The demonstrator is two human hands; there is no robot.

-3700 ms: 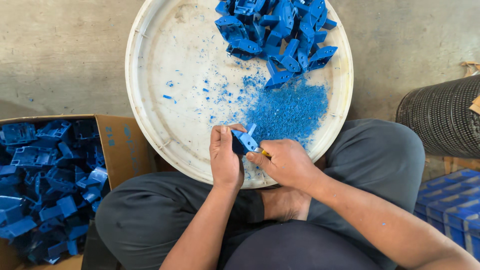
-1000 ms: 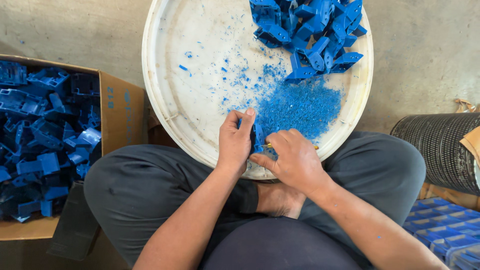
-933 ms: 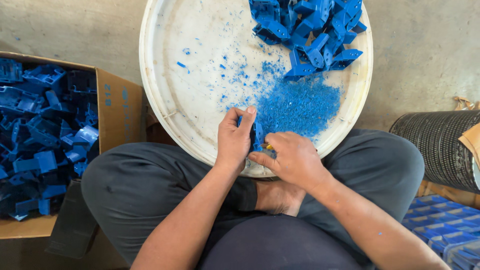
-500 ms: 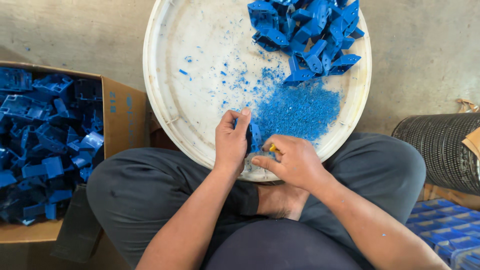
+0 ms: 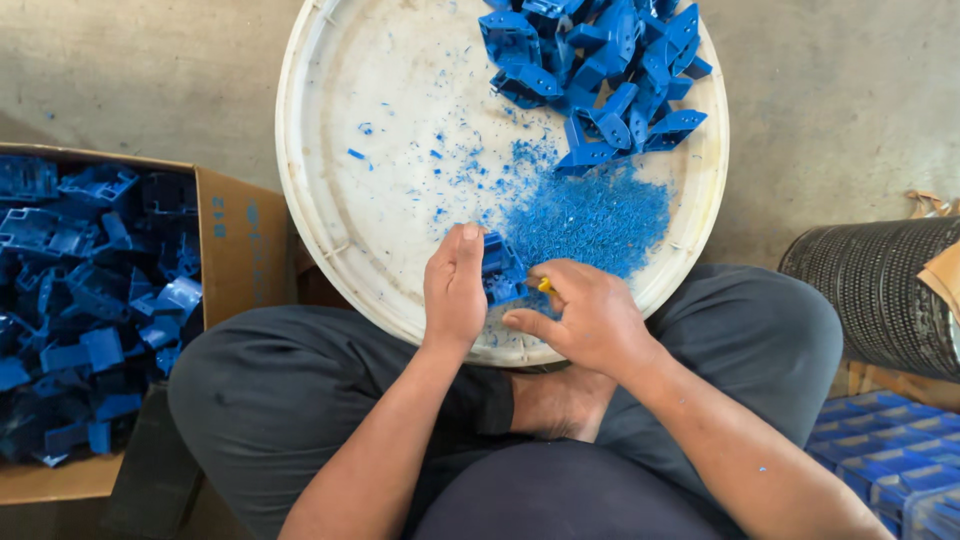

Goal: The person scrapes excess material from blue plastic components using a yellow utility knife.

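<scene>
My left hand (image 5: 455, 285) grips a small blue plastic part (image 5: 501, 270) over the near edge of a round white tray (image 5: 330, 215). My right hand (image 5: 585, 315) is closed around a small tool with a yellow piece (image 5: 543, 285) showing, its tip against the part. A patch of blue shavings (image 5: 590, 215) lies on the tray just beyond my hands. A pile of several blue plastic parts (image 5: 595, 70) sits at the tray's far right.
A cardboard box (image 5: 225, 240) full of blue parts stands at my left. A dark ribbed roll (image 5: 880, 290) lies at the right, with blue crates (image 5: 890, 450) below it. My crossed legs in grey trousers (image 5: 290, 390) lie under the tray's near edge on the concrete floor.
Both hands stay on the blue part near the tray's front edge with small working movements. The view has shifted slightly, and the part was turned in my left hand.
</scene>
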